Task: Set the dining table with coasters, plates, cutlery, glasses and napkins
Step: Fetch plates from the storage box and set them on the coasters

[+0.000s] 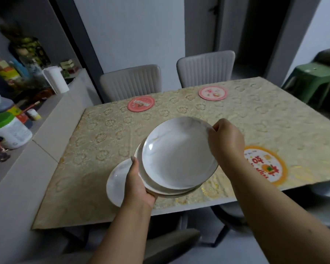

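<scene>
1. Head view: the left hand (136,184) grips a stack of plates (166,187) from below, above the table's (103,130) near edge.
2. The right hand (225,140) pinches the top plate (177,155) at its far rim; the orange coaster (265,164) lies just right of it, seemingly the nearest free spot.

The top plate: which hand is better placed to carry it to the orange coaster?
The right hand. It already pinches the top plate at its far rim, and the orange coaster lies on its side. The left hand holds the plate stack from below.
</scene>
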`<state>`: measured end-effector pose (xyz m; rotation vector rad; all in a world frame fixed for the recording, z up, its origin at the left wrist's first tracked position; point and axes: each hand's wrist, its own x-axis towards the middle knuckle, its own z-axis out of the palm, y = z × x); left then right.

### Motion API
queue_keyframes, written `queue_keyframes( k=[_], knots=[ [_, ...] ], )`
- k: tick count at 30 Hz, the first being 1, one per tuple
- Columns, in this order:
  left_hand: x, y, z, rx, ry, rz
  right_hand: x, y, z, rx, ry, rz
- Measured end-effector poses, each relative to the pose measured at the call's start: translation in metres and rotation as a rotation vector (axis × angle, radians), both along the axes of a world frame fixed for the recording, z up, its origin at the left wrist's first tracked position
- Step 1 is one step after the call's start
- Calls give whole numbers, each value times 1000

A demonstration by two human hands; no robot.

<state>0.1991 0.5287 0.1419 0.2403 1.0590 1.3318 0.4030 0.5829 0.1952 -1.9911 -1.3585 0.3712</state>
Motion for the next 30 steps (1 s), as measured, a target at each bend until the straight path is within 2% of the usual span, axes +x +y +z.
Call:
queue_keyframes(
  k=[10, 14, 17, 23, 30],
  knots=[
    [121, 27, 0, 44, 76, 13, 171, 25, -15, 82, 250, -329],
    [165, 32, -15, 20, 55, 187, 245, 45, -35, 73, 267, -389],
    [184, 32, -32, -17, 17, 347, 285, 58, -60, -13, 277, -392],
    [202, 29, -35, 1, -23, 514, 306, 63, -133, -296, 283, -312],
    [216, 26, -31, -20, -11, 494, 297, 59, -170, -469, 334, -226]
  ],
)
